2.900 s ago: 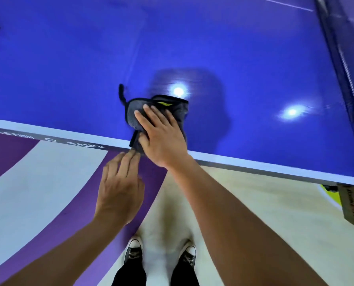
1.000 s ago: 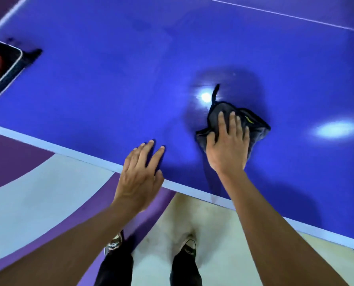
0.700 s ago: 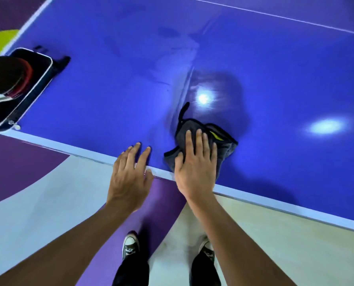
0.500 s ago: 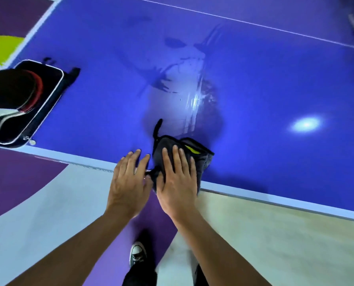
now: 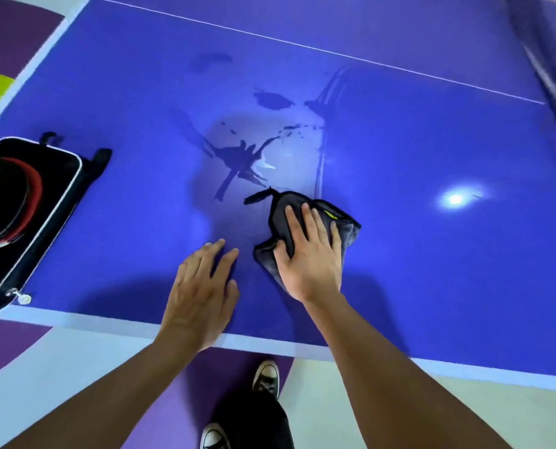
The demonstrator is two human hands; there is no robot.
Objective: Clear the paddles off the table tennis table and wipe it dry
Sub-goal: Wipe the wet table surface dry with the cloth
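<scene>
At the left edge of the blue tabletop [image 5: 432, 270] we see one open black paddle case [image 5: 59, 228] with white piping, its zipper pull lying near the front rim. A paddle [image 5: 32, 186] with a red edge lies inside it; the frame cuts the case off, so we cannot count the paddles. Beyond the hands, dark wet streaks [image 5: 241, 160] fan out across a paler smeared patch. One thin white line [image 5: 335, 55] crosses the far side, and the blurred net [image 5: 548, 76] runs down the right. One bright lamp glare [image 5: 456, 199] shows to the right of the cloth. Below the front rim we see two sneakers [image 5: 265, 377] on a purple and pale floor.

One dark grey cloth [image 5: 346, 231], folded, with a black loop, lies just short of the streaks. Our right hand [image 5: 309, 254] presses flat on it, fingers straight and slightly spread, thumb on its near left corner. Our left hand [image 5: 202, 286] lies flat on the bare tabletop just left of the cloth, fingers straight, holding nothing.
</scene>
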